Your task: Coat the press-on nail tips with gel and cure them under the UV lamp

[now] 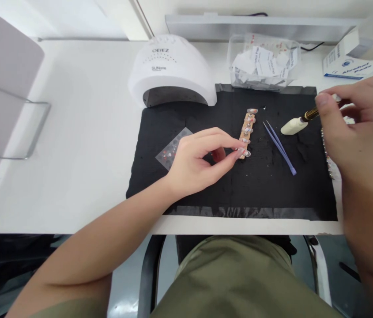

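Note:
My left hand (202, 159) pinches a clear decorated press-on nail (244, 152) between thumb and fingertips, at the near end of a narrow wooden nail stand (246, 128). Several more decorated nails sit in a row along that stand. My right hand (361, 119) has its thumb and fingers closed around the gold and dark cap (311, 114) of a cream nail polish bottle (294, 126). Part of the cap is hidden by the fingers. Purple tweezers (280, 150) lie between the stand and my right hand. A clear sheet of small decorations (171, 150) is partly under my left hand.
A black mat (226, 190) covers part of the white table (80, 132). Behind it stand a white nail lamp (173, 66), a clear tub of packets (264, 62) and an opened alcohol pad box (352, 57). More small decorated pieces (327, 154) show beside my right wrist.

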`<state>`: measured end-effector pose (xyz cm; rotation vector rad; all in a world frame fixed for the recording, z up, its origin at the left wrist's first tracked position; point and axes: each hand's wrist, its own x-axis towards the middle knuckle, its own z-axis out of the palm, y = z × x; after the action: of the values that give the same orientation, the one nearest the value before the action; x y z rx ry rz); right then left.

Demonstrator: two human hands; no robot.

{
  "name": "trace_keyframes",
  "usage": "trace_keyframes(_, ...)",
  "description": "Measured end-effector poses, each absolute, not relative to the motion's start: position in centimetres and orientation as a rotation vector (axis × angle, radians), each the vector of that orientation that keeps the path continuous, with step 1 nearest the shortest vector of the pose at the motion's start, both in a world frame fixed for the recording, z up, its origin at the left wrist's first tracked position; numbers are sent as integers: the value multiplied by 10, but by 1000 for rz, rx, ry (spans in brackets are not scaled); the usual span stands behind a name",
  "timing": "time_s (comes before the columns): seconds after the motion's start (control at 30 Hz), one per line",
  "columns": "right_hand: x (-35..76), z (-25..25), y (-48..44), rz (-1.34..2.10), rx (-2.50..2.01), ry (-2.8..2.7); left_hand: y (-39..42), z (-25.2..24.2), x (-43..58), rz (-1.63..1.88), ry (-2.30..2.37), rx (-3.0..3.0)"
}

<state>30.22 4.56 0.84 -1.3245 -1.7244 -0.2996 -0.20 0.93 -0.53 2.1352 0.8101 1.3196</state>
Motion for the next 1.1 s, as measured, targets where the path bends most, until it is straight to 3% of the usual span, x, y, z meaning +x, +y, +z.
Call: trace_keyframes(1.1,312,7,41,-287,-1362,-1854,9,-5,-2,1317,818,2134)
